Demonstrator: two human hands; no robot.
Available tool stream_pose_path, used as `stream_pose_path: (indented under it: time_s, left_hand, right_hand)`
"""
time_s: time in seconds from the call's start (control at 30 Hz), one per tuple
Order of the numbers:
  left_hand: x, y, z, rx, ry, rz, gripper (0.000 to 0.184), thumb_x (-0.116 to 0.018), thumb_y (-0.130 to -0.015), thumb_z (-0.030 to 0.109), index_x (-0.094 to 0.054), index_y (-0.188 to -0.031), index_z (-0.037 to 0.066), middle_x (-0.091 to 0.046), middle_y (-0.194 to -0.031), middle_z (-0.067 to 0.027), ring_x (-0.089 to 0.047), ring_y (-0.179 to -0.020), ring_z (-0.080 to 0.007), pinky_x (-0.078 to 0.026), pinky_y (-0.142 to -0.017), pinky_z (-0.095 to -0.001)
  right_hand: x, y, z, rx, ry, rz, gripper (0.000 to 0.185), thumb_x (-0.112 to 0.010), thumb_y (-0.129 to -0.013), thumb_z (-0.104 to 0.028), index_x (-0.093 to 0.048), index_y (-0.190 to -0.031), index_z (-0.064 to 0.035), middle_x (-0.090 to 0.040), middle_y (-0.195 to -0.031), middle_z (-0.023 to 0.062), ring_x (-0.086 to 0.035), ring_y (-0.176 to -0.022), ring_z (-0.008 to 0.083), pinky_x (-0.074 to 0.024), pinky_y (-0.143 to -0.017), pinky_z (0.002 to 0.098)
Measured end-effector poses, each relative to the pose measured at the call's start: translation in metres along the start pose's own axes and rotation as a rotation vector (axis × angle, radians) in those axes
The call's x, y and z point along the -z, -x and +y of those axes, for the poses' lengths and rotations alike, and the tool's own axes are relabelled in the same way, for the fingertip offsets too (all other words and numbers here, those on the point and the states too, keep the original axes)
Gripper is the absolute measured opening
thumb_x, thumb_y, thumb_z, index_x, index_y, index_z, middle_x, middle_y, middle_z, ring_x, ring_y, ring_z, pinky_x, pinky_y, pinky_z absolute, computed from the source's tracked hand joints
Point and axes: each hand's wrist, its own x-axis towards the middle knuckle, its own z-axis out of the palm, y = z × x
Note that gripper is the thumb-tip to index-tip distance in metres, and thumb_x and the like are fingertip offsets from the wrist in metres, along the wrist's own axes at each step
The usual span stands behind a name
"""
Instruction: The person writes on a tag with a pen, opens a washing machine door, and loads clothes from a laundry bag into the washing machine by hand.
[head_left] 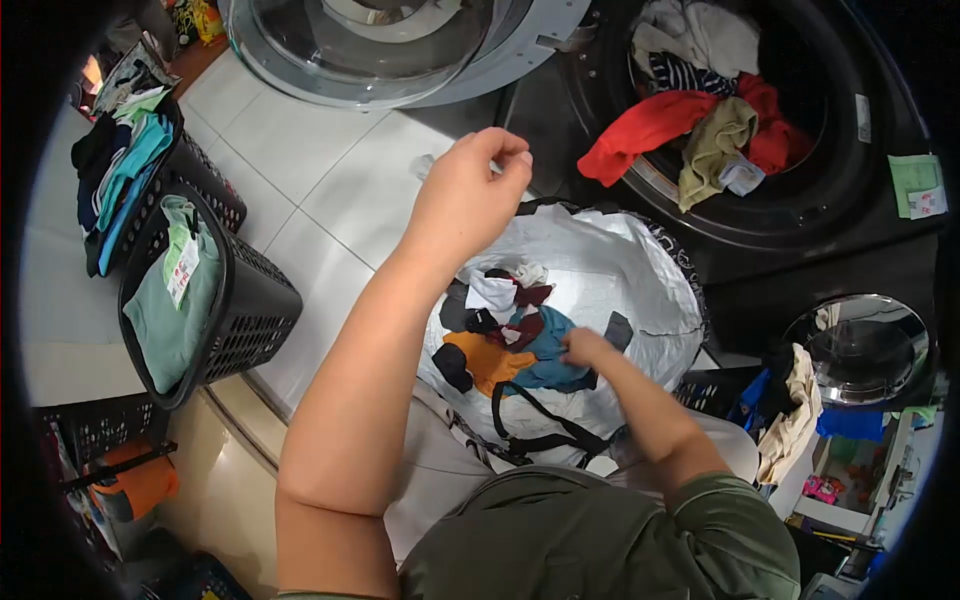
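Observation:
My left hand (475,180) is raised over the far left rim of a silver-lined laundry bag (640,265). Its fingers curl towards the thumb, and nothing shows in them. Down inside the bag, my right hand (590,350) has its fingers closed at the edge of a teal garment (548,352); the fingertips are partly hidden. Around it lie an orange garment (490,360), a white cloth (492,293), and dark and maroon pieces. A black strap (545,430) hangs over the bag's near side.
Beyond the bag stands an open washer drum (810,110), with a red garment (645,130) and an olive garment (715,150) spilling from its mouth. Its round glass door (370,75) is swung out. Black laundry baskets (250,320) of folded clothes stand left on the tiled floor (340,170).

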Motion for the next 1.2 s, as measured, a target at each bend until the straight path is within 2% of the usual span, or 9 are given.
stream_pose_path:
  time_s: [0.17,0.47,0.53,0.63,0.73,0.83,0.9,1.07,1.2]
  left_hand:
    - [-0.004,0.008,0.010,-0.100,0.022,-0.067,0.028,-0.061,-0.092,0.023,-0.066,-0.109,0.002,-0.068,-0.092,-0.0079,-0.056,-0.065,-0.0137,-0.047,-0.064,-0.0294]
    - [-0.008,0.009,0.030,-0.067,0.212,-0.166,0.028,-0.064,-0.092,0.027,-0.068,-0.106,0.003,-0.068,-0.094,-0.0068,-0.057,-0.075,-0.0128,-0.048,-0.070,-0.0287]
    - [-0.012,0.008,0.036,-0.129,0.363,-0.287,0.064,-0.077,-0.079,0.037,-0.054,-0.129,0.004,-0.060,-0.119,-0.0154,-0.056,-0.110,-0.0237,-0.044,-0.095,-0.0357]
    - [-0.032,0.019,0.040,-0.253,0.339,-0.394,0.115,-0.089,-0.058,0.043,-0.028,-0.148,0.005,-0.041,-0.141,-0.0259,-0.036,-0.135,-0.0382,-0.030,-0.112,-0.0450]
    - [-0.062,0.030,0.041,-0.252,0.228,-0.444,0.082,-0.081,-0.071,0.033,-0.043,-0.139,0.007,-0.054,-0.130,-0.0226,-0.047,-0.126,-0.0409,-0.039,-0.103,-0.0443]
    - [-0.069,0.029,0.048,0.297,0.716,-0.327,0.052,-0.064,-0.087,0.029,-0.053,-0.128,-0.001,-0.063,-0.113,-0.0216,-0.062,-0.105,-0.0312,-0.048,-0.091,-0.0365]
    - [-0.046,0.034,0.062,0.298,0.890,-0.435,0.050,-0.064,-0.089,0.028,-0.052,-0.128,-0.001,-0.064,-0.110,-0.0158,-0.063,-0.098,-0.0244,-0.050,-0.086,-0.0365]
    - [-0.007,0.031,0.058,0.019,-0.546,-0.618,0.036,-0.066,-0.090,0.030,-0.063,-0.110,0.000,-0.068,-0.103,-0.0170,-0.068,-0.086,-0.0297,-0.053,-0.077,-0.0408]
    - [-0.012,0.019,0.024,-0.127,-0.132,-0.055,0.029,-0.064,-0.092,0.027,-0.067,-0.101,0.000,-0.070,-0.087,-0.0154,-0.068,-0.081,-0.0252,-0.052,-0.071,-0.0356]
  right_hand:
    - [0.167,0.107,0.014,0.204,-0.601,0.033,0.035,-0.083,-0.073,-0.027,-0.071,-0.090,0.0000,-0.066,-0.072,0.0090,-0.060,-0.067,0.0171,-0.0476,-0.065,0.0338]
    - [0.286,0.219,-0.081,0.328,-1.153,1.080,0.014,-0.071,-0.085,-0.009,-0.070,-0.093,0.0018,-0.064,-0.078,0.0003,-0.056,-0.074,0.0070,-0.0440,-0.067,0.0229]
    - [0.305,0.218,-0.080,0.154,-0.615,0.916,0.017,-0.069,-0.087,-0.011,-0.068,-0.097,0.0021,-0.064,-0.082,-0.0011,-0.056,-0.077,0.0060,-0.0451,-0.071,0.0213]
    - [0.344,0.267,-0.143,0.786,-1.070,1.179,0.012,-0.064,-0.091,-0.010,-0.067,-0.097,-0.0001,-0.066,-0.091,0.0016,-0.061,-0.084,0.0092,-0.0475,-0.076,0.0229]
    - [0.376,0.289,-0.169,1.165,-1.312,1.217,0.030,-0.066,-0.090,-0.013,-0.061,-0.116,0.0007,-0.068,-0.097,0.0042,-0.065,-0.088,0.0137,-0.0516,-0.081,0.0270]
    - [0.365,0.265,-0.120,0.614,-0.200,1.330,0.080,-0.082,-0.073,-0.026,-0.043,-0.140,-0.0029,-0.054,-0.133,0.0132,-0.052,-0.123,0.0281,-0.0414,-0.103,0.0389]
    - [0.306,0.227,-0.118,0.512,-0.371,0.942,0.113,-0.092,-0.055,-0.037,-0.033,-0.147,-0.0059,-0.033,-0.151,0.0146,-0.028,-0.141,0.0306,-0.0256,-0.115,0.0410]
    - [0.191,0.175,-0.139,0.411,-1.411,-0.063,0.076,-0.076,-0.066,-0.013,-0.048,-0.136,-0.0009,-0.060,-0.122,0.0099,-0.056,-0.112,0.0207,-0.0436,-0.099,0.0339]
    - [0.321,0.169,-0.073,-0.100,-0.484,0.194,0.044,-0.073,-0.074,-0.022,-0.065,-0.117,-0.0141,-0.068,-0.097,0.0071,-0.063,-0.081,0.0199,-0.0521,-0.070,0.0369]
